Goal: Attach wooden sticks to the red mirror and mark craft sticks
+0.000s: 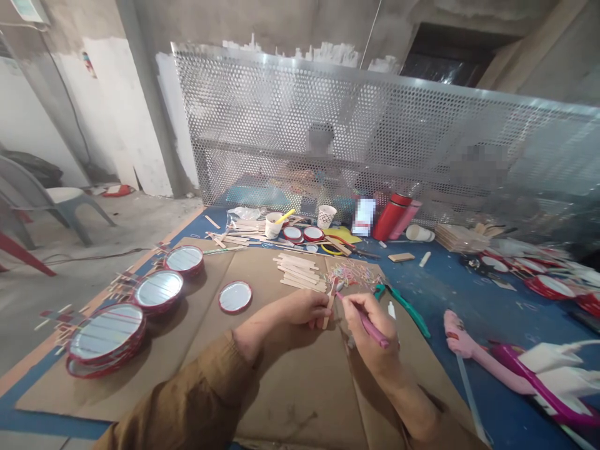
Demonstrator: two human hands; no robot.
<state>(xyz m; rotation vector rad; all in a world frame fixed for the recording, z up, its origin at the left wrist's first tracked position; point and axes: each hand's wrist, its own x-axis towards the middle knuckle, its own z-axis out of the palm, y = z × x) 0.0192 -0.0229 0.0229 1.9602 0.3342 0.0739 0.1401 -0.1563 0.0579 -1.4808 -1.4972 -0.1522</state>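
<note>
- The left hand (304,310) sticks out of a brown sleeve (197,381); its fingers (321,306) pinch an upright wooden craft stick (329,310), held up over a cardboard sheet (290,387);
- The right hand (368,326) has its fingers (359,306) clenched round a pink pen (370,328), whose tip sits right by the top of the stick;
- Just past the hands lie a stack of loose craft sticks (299,272) and a heap of small coloured snippets (351,274);
- Red-rimmed round frames (158,291) stand in a row at the left of the cardboard, with a single one (235,297) nearer the hands;
- Green-handled pliers (404,310) lie to the right, on the cardboard's edge;
- A perforated metal sheet (319,119) rises behind it all.
</note>
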